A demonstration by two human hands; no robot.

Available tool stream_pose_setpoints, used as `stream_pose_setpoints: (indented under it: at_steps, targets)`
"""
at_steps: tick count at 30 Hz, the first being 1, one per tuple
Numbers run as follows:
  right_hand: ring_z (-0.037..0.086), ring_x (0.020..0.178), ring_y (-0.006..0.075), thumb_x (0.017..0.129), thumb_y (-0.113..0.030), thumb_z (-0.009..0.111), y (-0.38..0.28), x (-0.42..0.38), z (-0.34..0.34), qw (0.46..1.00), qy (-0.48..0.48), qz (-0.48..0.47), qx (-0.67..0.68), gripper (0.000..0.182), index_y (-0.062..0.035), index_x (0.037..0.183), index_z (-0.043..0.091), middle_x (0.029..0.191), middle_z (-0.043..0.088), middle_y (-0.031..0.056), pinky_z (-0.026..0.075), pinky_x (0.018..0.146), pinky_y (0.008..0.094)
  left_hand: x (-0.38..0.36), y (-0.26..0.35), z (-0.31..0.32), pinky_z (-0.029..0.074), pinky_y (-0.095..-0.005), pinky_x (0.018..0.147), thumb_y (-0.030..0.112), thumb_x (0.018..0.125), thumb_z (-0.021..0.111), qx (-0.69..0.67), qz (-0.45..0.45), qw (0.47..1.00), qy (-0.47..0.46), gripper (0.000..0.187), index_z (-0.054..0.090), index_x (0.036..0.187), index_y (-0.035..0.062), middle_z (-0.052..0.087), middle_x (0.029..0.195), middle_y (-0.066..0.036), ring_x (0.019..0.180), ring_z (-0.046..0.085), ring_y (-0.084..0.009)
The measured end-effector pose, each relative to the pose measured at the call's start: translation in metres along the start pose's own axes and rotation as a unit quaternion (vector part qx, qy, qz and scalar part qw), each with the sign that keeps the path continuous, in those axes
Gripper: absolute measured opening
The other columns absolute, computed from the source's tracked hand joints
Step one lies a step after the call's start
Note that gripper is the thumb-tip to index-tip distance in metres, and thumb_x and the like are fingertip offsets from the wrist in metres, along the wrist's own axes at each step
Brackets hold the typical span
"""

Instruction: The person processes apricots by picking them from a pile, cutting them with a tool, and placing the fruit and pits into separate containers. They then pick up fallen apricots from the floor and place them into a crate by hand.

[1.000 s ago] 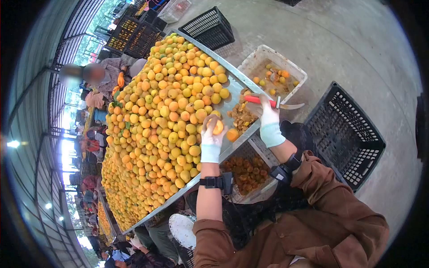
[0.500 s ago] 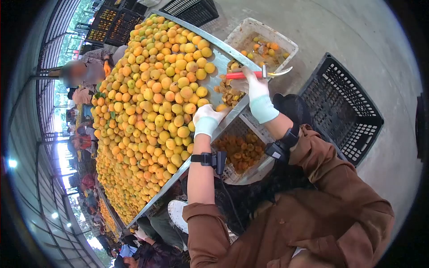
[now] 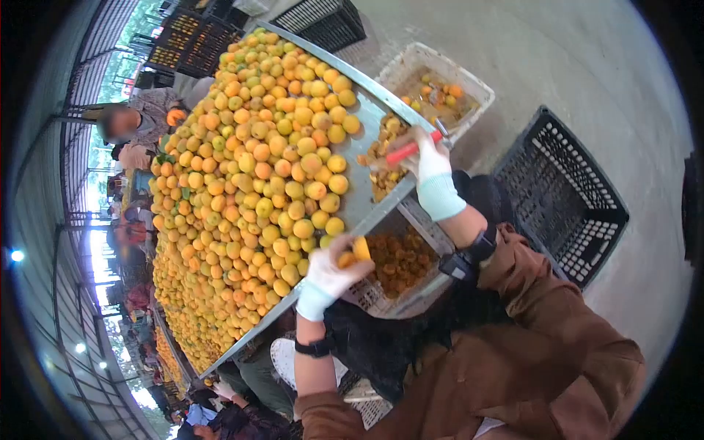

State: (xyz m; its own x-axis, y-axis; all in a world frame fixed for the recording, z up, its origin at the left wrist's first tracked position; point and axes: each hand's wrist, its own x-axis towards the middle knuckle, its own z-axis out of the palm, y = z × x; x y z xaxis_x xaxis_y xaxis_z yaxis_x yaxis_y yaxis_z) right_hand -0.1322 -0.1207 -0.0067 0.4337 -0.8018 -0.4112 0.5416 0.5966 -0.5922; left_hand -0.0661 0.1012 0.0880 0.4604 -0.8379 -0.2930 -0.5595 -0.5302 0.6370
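Note:
My left hand (image 3: 331,276), in a white glove, is closed round an orange-yellow apricot (image 3: 358,253) at the near edge of the metal table (image 3: 359,139). Below and beside it, a crate (image 3: 407,302) under the table edge holds darker orange fruit pieces (image 3: 400,257). My right hand (image 3: 433,167), also gloved, grips a red-handled tool (image 3: 412,149) above a small pile of pits and scraps (image 3: 386,180) on the table. The tool's metal end is partly visible at its upper right. Heaped apricots (image 3: 249,169) lie across the table.
A white bin (image 3: 480,92) with some fruit and murky liquid stands beyond the table's right edge. An empty black crate (image 3: 568,191) is on the floor at right. More black crates (image 3: 319,22) stand at the top. A co-worker (image 3: 143,121) is across the table.
My left hand has moved down and toward me, with the apricot now in its fingers. My right hand has shifted slightly down with the red-handled tool, which is now turned to a different angle.

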Motion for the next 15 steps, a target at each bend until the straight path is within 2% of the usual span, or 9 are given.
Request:
stream_pose_setpoints:
  at_steps: [1,3,5,7,9,11,14,15]
  targets:
    - [0.066,0.074,0.0241,0.092,-0.026,0.056,-0.001,-0.001,0.000,1.000,0.004,0.027,0.014,0.027,0.0005,0.092,0.058,0.080,0.065,0.0130,0.055,0.068,0.0345,-0.007,0.007,0.000,0.050,-0.0321,0.077,0.025,0.070,0.073,0.011,-0.052,0.998,-0.035,0.047,0.060,0.107,-0.0006,0.065,0.091,-0.018,0.084,0.065,-0.0250]
    - [0.065,0.069,0.0234,0.092,-0.023,0.055,0.006,0.001,-0.005,0.999,-0.030,0.009,0.026,0.024,0.0012,0.094,0.057,0.079,0.065,0.0127,0.054,0.063,0.0335,-0.014,0.002,0.000,0.049,-0.0350,0.081,0.026,0.069,0.074,0.059,-0.005,0.998,-0.034,0.046,0.061,0.106,0.0013,0.065,0.098,-0.018,0.091,0.064,-0.0307]
    - [0.062,0.063,0.0218,0.092,-0.021,0.056,0.010,0.003,-0.008,0.999,-0.026,-0.027,0.000,0.022,0.0005,0.097,0.057,0.075,0.062,0.0088,0.053,0.060,0.0324,-0.012,0.000,-0.008,0.048,-0.0366,0.083,0.027,0.071,0.073,0.064,0.010,0.998,0.001,0.044,0.062,0.105,0.0023,0.064,0.102,-0.018,0.094,0.062,-0.0318]
    - [0.060,0.055,0.0164,0.091,-0.025,0.059,0.004,-0.003,0.000,0.999,0.015,-0.044,-0.009,0.022,-0.0030,0.089,0.058,0.065,0.059,0.0045,0.049,0.053,0.0286,-0.002,-0.002,-0.022,0.049,-0.0357,0.082,0.024,0.073,0.071,0.074,0.035,0.990,0.112,0.039,0.063,0.105,0.0021,0.064,0.100,-0.018,0.093,0.063,-0.0317]
    - [0.056,0.052,0.0144,0.091,-0.026,0.060,0.001,-0.007,0.002,0.999,0.008,-0.035,-0.032,0.022,-0.0044,0.087,0.057,0.063,0.056,0.0026,0.046,0.050,0.0280,0.023,-0.014,-0.031,0.050,-0.0323,0.079,0.014,0.079,0.065,0.004,0.021,0.983,0.181,0.025,0.064,0.099,-0.0004,0.066,0.094,-0.015,0.087,0.065,-0.0251]
    - [0.052,0.048,0.0123,0.091,-0.026,0.060,0.000,-0.007,0.002,0.998,-0.001,-0.025,-0.054,0.022,-0.0059,0.085,0.056,0.061,0.052,0.0006,0.043,0.046,0.0274,0.059,-0.029,-0.038,0.050,-0.0317,0.078,0.012,0.081,0.063,-0.050,0.018,0.973,0.225,0.022,0.064,0.099,-0.0005,0.067,0.091,-0.014,0.084,0.065,-0.0230]
    - [0.039,0.040,0.0111,0.091,-0.029,0.058,-0.003,-0.009,0.004,0.997,-0.014,0.020,-0.073,0.025,-0.0107,0.078,0.046,0.057,0.041,-0.0026,0.032,0.037,0.0281,0.122,-0.055,-0.043,0.050,-0.0353,0.075,0.015,0.083,0.061,0.052,0.062,0.953,0.292,0.018,0.065,0.094,0.0009,0.066,0.087,-0.015,0.081,0.064,-0.0290]
    - [0.039,0.040,0.0111,0.091,-0.029,0.058,-0.003,-0.009,0.003,0.997,-0.014,0.016,-0.071,0.025,-0.0107,0.078,0.046,0.057,0.041,-0.0026,0.032,0.037,0.0281,0.138,-0.057,-0.046,0.048,-0.0381,0.081,0.019,0.082,0.062,0.123,0.059,0.947,0.291,0.022,0.065,0.096,0.0032,0.065,0.093,-0.015,0.089,0.061,-0.0306]
